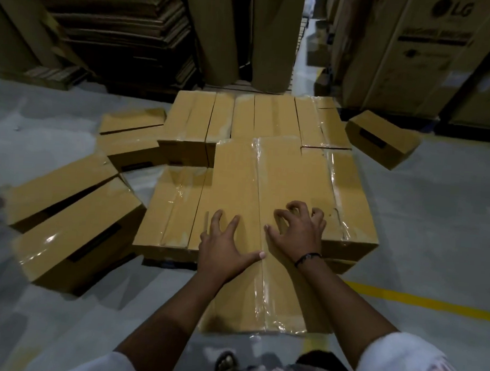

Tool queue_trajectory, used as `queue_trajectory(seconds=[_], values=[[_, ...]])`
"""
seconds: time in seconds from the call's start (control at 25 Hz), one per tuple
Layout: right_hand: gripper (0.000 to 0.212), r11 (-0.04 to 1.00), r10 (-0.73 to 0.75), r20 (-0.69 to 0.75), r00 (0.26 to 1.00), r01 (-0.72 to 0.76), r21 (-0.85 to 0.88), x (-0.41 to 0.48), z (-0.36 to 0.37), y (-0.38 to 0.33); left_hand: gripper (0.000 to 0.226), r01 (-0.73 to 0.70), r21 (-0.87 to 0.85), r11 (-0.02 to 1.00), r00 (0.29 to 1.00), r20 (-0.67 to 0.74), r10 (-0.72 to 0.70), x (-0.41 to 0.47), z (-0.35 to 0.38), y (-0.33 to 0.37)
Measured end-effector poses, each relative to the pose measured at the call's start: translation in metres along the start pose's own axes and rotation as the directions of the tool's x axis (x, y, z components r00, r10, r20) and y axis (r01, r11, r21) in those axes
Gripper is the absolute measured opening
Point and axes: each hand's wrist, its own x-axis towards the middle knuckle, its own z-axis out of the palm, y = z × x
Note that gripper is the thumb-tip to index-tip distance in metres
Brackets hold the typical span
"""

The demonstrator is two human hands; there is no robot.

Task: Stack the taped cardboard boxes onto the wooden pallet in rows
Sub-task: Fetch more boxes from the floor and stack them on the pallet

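A long taped cardboard box (269,186) lies on top of the stacked boxes, its near end jutting out toward me. My left hand (225,245) rests flat on its top with fingers spread. My right hand (299,232) presses on the same top beside it, fingers curled like claws. Under this box, several taped boxes (258,118) sit side by side in rows. The wooden pallet (166,263) shows only as a dark strip under the front left box.
Loose taped boxes lie on the grey floor at the left (74,219) and far left (130,139), and one tilted at the right (382,138). Flat cardboard stacks (118,31) and tall LG cartons (415,52) stand behind. A yellow floor line (419,301) runs at the right.
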Motion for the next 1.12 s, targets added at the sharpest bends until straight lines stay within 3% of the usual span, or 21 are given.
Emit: queue_trajectory(seconds=[0.28, 0.48, 0.8, 1.12], values=[[0.055, 0.997, 0.070, 0.055, 0.996, -0.071, 0.032, 0.088, 0.045, 0.035, 0.120, -0.011, 0.049, 0.999, 0.996, 0.093, 0.007, 0.109, 0.026, 0.008], [0.058, 0.993, 0.103, 0.112, 0.988, -0.109, 0.053, 0.170, 0.082, 0.085, 0.123, 0.051, 0.062, 0.997, 0.976, 0.211, -0.063, 0.202, 0.075, 0.031], [0.056, 0.977, 0.164, 0.227, 0.960, -0.190, 0.098, 0.270, 0.153, 0.154, 0.128, 0.114, 0.095, 0.989, 0.947, 0.292, -0.137, 0.321, 0.149, 0.043], [0.052, 0.974, 0.181, 0.220, 0.959, -0.205, 0.093, 0.340, 0.226, 0.182, 0.134, 0.103, 0.131, 0.986, 0.938, 0.317, -0.140, 0.412, 0.204, 0.016]])
